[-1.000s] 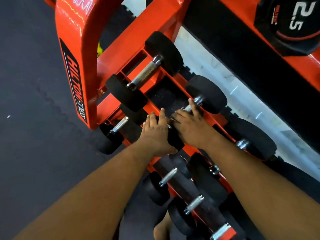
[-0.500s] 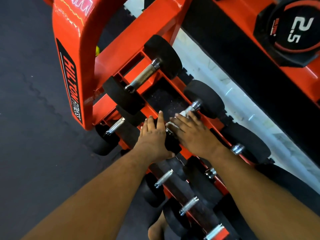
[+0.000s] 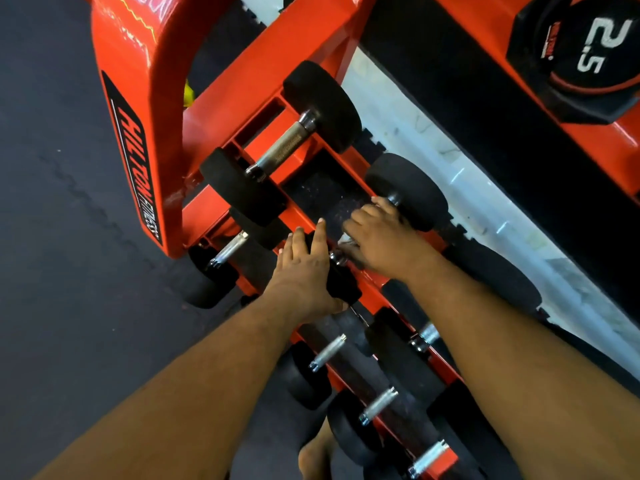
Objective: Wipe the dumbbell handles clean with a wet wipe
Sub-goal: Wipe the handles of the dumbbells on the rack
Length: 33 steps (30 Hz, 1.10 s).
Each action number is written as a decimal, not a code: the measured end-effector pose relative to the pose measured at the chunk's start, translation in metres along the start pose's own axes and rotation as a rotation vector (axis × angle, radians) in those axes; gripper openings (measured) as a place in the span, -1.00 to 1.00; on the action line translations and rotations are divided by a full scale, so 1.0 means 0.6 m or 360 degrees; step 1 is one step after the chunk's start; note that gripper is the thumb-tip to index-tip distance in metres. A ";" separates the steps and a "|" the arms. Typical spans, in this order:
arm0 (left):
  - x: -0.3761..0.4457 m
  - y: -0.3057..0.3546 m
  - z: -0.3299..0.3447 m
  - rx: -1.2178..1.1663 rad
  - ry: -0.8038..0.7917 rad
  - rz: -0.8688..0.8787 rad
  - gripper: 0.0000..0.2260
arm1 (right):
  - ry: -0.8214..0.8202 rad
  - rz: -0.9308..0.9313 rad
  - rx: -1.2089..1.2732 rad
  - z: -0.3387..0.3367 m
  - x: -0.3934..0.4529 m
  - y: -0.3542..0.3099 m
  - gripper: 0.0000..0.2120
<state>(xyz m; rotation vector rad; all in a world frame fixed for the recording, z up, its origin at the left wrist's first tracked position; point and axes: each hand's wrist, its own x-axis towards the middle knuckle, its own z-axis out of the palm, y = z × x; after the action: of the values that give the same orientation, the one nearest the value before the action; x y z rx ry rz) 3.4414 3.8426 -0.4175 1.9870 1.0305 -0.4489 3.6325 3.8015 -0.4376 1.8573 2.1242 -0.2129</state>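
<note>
A black-headed dumbbell lies across the orange rack. My right hand is curled over its metal handle, with a bit of white wet wipe showing under the fingers. The handle itself is hidden by the hand. My left hand lies with straight fingers over the near black head of the same dumbbell, thumb on its lower side. Another dumbbell with a bare knurled handle sits one slot further back.
Several more dumbbells fill the lower tier and the slots to the right. A black 2.5 weight plate sits at the upper right. Dark rubber floor spreads to the left. A bare foot shows at the bottom.
My right hand has slid along the handle toward the far head and back, with the wipe under it. My left hand stays on the near head.
</note>
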 end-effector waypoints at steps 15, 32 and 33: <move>-0.005 0.007 -0.008 -0.0028 -0.0018 -0.0020 0.26 | 0.0289 -0.0222 0.0360 0.021 -0.066 -0.047 -0.48; -0.005 0.009 -0.010 0.0013 -0.0013 -0.0026 0.26 | 0.1479 0.2074 0.3816 -0.015 0.018 -0.071 -0.77; -0.005 0.009 -0.011 0.0011 -0.0009 -0.0033 0.26 | 0.1373 0.2096 0.3692 -0.018 0.018 -0.079 -0.79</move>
<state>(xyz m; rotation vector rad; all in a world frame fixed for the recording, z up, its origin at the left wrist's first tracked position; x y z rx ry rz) 3.4435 3.8445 -0.4088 1.9818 1.0479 -0.4697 3.5828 3.8083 -0.4352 -1.3437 0.4221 0.7788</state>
